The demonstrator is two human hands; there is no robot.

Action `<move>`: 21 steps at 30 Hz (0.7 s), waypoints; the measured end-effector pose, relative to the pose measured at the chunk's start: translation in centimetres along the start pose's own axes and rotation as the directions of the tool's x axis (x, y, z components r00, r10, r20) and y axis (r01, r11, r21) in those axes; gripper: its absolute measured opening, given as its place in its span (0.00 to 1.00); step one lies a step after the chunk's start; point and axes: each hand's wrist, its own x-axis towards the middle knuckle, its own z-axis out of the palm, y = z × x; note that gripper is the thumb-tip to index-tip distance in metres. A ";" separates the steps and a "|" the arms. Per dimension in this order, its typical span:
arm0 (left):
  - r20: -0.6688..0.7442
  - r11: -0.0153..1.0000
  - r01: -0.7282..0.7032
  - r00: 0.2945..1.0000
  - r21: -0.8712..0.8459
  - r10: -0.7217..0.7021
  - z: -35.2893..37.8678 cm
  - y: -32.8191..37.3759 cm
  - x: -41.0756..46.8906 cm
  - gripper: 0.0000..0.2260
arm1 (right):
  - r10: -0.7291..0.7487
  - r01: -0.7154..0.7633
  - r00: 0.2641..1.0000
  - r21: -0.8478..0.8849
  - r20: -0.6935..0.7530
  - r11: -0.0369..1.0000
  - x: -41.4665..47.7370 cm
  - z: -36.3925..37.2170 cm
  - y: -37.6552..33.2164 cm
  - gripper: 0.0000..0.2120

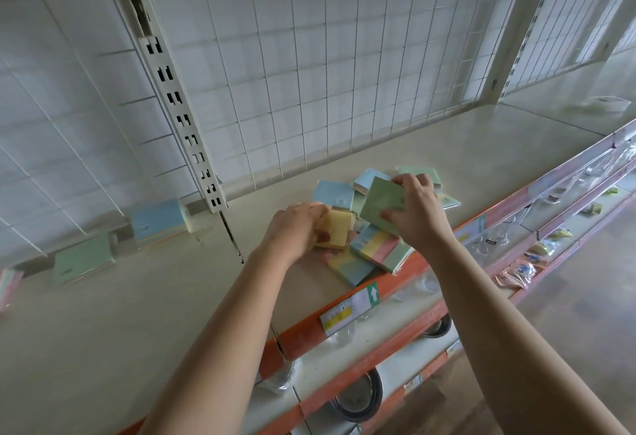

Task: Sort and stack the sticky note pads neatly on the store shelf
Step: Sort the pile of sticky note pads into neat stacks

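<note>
Head: left hand (pixel 296 228) pinches yellow pad (pixel 336 229), right hand (pixel 418 209) grips green pad (pixel 381 201) (print unreadable); shelf tag (pixel 351 309): arrow.

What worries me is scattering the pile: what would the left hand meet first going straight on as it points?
Probably the blue sticky note pad lying beyond the yellow pad the left hand grips; depth is unclear, so the green pad in the right hand might come first.

A green pad (pixel 382 204) tilts and a yellow pad (pixel 339 228) lies atop jumbled pastel pads (pixel 377 250) at the shelf (pixel 137 297) front.
</note>
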 end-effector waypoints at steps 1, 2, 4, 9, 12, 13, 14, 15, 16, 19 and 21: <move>0.027 1.000 -0.003 1.000 -0.009 0.003 -0.1 -0.1 0.1 0.21 | -0.019 0.019 1.000 0.007 -0.025 1.000 0.0 -0.1 0.0 0.27; 0.057 1.000 0.000 0.998 -0.017 0.001 -0.2 -0.2 0.2 0.22 | -0.035 0.036 0.998 0.011 -0.043 0.999 0.1 -0.1 0.1 0.25; 0.104 1.000 0.004 0.995 -0.025 -0.001 -0.5 -0.3 0.1 0.25 | -0.057 0.059 0.997 0.023 -0.055 0.998 0.2 -0.2 0.3 0.23; 0.138 0.996 0.045 0.990 -0.073 -0.034 -0.5 -0.5 0.6 0.27 | -0.073 0.077 0.995 0.063 -0.069 0.995 0.3 -0.3 0.4 0.21; 0.132 0.987 0.107 0.987 -0.119 -0.091 -0.6 -1.1 0.9 0.30 | -0.083 0.088 0.995 0.096 -0.059 0.991 0.4 -0.2 0.3 0.21; 0.126 0.985 0.117 0.987 -0.127 -0.101 -0.6 -1.4 0.9 0.30 | -0.089 0.094 0.995 0.101 -0.054 0.990 0.4 -0.2 0.2 0.20; 0.116 0.982 0.129 0.987 -0.137 -0.114 -0.6 -1.7 0.8 0.31 | -0.096 0.101 0.994 0.104 -0.052 0.990 0.4 -0.1 0.1 0.20; 0.093 0.980 0.138 0.988 -0.146 -0.126 -0.6 -1.9 0.7 0.32 | -0.101 0.106 0.994 0.106 -0.049 0.989 0.5 0.0 0.0 0.20; 0.063 0.978 0.140 0.989 -0.155 -0.132 -0.6 -2.1 0.6 0.32 | -0.108 0.112 0.993 0.110 -0.048 0.988 0.5 0.1 -0.1 0.20; -0.042 0.981 0.087 0.995 -0.173 -0.096 -0.5 -2.2 0.0 0.23 | -0.126 0.130 0.991 0.128 -0.040 0.983 0.4 0.4 -0.6 0.19; -0.108 0.979 0.034 0.993 -0.202 -0.057 -0.6 -2.4 -0.5 0.16 | -0.139 0.143 0.990 0.138 -0.039 0.980 0.4 0.7 -1.1 0.18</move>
